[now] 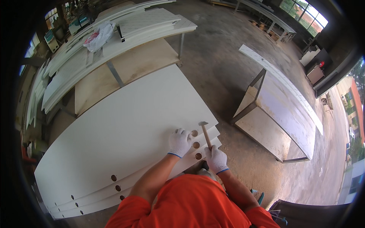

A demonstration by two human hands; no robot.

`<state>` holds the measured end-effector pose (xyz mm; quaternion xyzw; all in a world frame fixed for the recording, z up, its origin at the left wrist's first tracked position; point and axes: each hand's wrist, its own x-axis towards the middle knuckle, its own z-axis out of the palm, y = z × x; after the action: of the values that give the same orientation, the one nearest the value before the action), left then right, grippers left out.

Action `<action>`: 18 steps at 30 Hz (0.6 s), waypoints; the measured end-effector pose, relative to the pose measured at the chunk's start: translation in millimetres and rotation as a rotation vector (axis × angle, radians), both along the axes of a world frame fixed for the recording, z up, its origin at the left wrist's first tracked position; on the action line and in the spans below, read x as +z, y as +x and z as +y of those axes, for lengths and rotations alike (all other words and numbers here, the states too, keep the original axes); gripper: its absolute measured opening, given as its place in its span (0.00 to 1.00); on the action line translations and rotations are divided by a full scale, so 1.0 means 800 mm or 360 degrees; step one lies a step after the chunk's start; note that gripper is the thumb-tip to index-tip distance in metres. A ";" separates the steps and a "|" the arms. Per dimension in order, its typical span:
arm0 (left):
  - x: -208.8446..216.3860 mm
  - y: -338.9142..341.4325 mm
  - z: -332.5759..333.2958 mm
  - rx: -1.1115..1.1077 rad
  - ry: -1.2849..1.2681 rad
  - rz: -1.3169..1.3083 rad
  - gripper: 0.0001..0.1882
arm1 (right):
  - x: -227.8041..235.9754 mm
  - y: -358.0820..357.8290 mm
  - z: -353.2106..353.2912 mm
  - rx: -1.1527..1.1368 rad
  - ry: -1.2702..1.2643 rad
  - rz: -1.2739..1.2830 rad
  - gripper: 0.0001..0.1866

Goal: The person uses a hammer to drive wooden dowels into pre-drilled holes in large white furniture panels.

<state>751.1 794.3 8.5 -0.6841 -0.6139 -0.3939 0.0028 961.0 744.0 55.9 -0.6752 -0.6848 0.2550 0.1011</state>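
Observation:
A stack of large white boards (133,110) lies in front of me, its layers stepped along the near edge. Round brown-walled holes run along that edge, such as the top board's hole (194,133). My left hand (180,142), in a white knitted glove, rests on the top board just left of that hole. Its fingers are curled together, and whatever they may pinch is too small to make out. In my gloved right hand (216,159) is a hammer (207,136), gripped by its wooden handle. The hammer's metal head is raised near the board's right corner.
Beyond the stack stands a long table (167,32) with white panels and a crumpled plastic bag (99,36). To the right is a metal-framed stand (279,110) with pale panels, a long white strip (281,79) along its far side. Sawdust covers the concrete floor (243,171) nearby.

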 end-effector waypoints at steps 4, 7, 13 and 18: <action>-0.004 0.007 0.006 0.0001 -0.0036 0.0003 0.04 | -0.031 0.012 -0.003 0.0006 -0.0168 -0.0222 0.23; -0.002 -0.007 0.003 0.0030 -0.0030 0.0050 0.04 | -0.002 0.003 0.004 0.0054 -0.0160 -0.0132 0.24; -0.005 -0.009 0.000 -0.0028 -0.0044 0.0039 0.05 | -0.021 0.004 -0.006 -0.0004 -0.0241 -0.0068 0.23; -0.006 -0.014 0.003 -0.0052 -0.0138 0.0063 0.03 | -0.005 -0.007 -0.017 -0.0030 -0.0208 0.0170 0.23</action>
<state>740.1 796.6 4.0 -0.7013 -0.6189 -0.3532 -0.0212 955.3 730.6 51.7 -0.6722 -0.6540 0.3337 0.0956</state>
